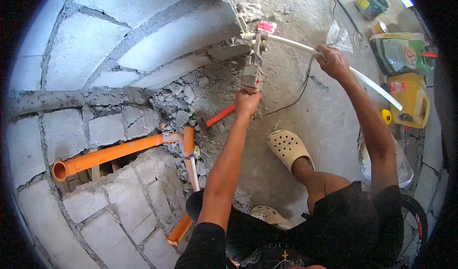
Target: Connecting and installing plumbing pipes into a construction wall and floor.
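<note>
Block walls: grey masonry [181,40] along the left, broken open at the corner, with rubble [181,97] at its foot; the outer parts are cut off by the dark round rim.
Concrete floor: bare and dusty [329,118], carrying most of the loose things; its right edge runs along more blockwork.
Orange pipe: lies across the gap in the left wall [114,153], socket end toward the left, joined to a branch at the rubble; its lower run is partly hidden by the left arm.
White pipe: the thing in hand [292,44], held above the floor, one end at the head of the grey tool, the other slanting toward the floor's right edge. Whether that first end sits in or merely against the tool's round fitting cannot be told.
Green-and-white bag: by the floor's right edge [393,49], with a printed label.
Yellow jug: just below the bag [410,102].
Green bucket: near the floor's upper right corner [371,3], with a yellow label too small to read.
Grey tool: upright, head toward the broken wall end [253,71], a small red spot on its body.
Left grip: clenched around the tool's lower end [248,102], which the fingers mostly hide.
Right grip: closed around the white pipe [334,61], fingertips partly out of sight.
Red tube: beside the left grip [221,115], one end hidden behind it.
Yellow tape measure: beside the jug [385,116].
Pink-and-white packet: beyond the tool's head [267,27], its print unreadable.
</note>
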A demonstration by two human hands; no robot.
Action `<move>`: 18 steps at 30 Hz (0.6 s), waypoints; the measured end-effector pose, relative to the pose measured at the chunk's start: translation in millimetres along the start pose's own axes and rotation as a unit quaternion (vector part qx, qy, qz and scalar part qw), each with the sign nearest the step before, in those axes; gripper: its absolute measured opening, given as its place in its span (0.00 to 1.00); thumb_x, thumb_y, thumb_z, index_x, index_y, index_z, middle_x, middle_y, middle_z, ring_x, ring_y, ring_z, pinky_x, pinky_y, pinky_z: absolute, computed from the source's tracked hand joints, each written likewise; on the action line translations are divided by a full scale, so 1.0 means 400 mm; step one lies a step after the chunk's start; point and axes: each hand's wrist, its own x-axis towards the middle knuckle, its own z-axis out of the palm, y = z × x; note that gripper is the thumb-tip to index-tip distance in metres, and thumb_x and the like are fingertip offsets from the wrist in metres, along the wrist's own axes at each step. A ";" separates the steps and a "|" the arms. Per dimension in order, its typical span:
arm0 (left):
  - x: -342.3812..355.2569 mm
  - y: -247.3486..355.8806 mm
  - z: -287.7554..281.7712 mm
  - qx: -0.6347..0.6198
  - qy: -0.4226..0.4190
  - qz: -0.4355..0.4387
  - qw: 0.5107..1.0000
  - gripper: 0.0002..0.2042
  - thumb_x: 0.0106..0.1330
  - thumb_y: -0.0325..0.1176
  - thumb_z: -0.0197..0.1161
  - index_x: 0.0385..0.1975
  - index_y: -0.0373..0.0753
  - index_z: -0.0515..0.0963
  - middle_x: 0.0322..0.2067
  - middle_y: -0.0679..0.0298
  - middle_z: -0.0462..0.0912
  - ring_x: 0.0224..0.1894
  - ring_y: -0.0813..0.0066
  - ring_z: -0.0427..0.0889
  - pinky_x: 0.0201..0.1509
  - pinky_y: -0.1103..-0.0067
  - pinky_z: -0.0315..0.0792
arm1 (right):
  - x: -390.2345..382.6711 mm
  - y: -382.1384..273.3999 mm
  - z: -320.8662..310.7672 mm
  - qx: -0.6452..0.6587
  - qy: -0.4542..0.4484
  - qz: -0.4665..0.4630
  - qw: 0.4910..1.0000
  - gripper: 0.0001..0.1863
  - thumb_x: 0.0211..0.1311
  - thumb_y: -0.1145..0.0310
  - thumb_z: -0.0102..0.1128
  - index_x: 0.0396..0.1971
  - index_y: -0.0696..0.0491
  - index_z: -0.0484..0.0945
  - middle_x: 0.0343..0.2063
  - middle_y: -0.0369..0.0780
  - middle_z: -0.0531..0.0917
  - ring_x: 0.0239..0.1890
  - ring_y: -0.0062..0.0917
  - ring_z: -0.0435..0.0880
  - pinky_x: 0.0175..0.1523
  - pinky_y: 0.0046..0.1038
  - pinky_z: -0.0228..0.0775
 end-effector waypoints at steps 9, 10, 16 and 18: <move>0.005 -0.007 -0.011 -0.044 0.012 -0.012 0.999 0.08 0.52 0.31 0.64 0.30 0.35 0.79 0.18 0.65 0.75 0.12 0.76 0.69 0.14 0.74 0.61 | 0.029 -0.026 -0.048 -0.025 0.007 -0.028 0.999 0.12 0.61 0.63 0.60 0.41 0.52 0.80 0.34 0.46 0.84 0.36 0.43 0.84 0.41 0.42 0.74; 0.006 -0.008 0.000 -0.046 0.014 -0.007 0.999 0.09 0.51 0.31 0.64 0.31 0.35 0.79 0.18 0.65 0.75 0.12 0.76 0.70 0.14 0.73 0.61 | 0.033 -0.016 -0.050 -0.037 0.000 -0.026 0.999 0.12 0.62 0.62 0.60 0.41 0.52 0.80 0.34 0.45 0.84 0.37 0.43 0.84 0.42 0.43 0.74; 0.049 -0.037 0.001 -0.039 -0.007 -0.013 0.999 0.11 0.50 0.33 0.65 0.32 0.36 0.79 0.17 0.65 0.76 0.12 0.74 0.71 0.15 0.72 0.63 | 0.034 -0.021 -0.061 -0.056 0.007 -0.028 0.998 0.11 0.60 0.63 0.60 0.40 0.50 0.81 0.36 0.45 0.85 0.38 0.43 0.84 0.43 0.43 0.75; 0.055 -0.040 -0.003 -0.027 -0.013 -0.042 0.999 0.11 0.50 0.34 0.65 0.32 0.37 0.79 0.17 0.65 0.76 0.12 0.74 0.72 0.15 0.72 0.63 | 0.029 -0.024 -0.061 -0.060 0.006 -0.025 0.998 0.11 0.60 0.63 0.61 0.39 0.51 0.81 0.36 0.44 0.85 0.38 0.43 0.84 0.42 0.43 0.76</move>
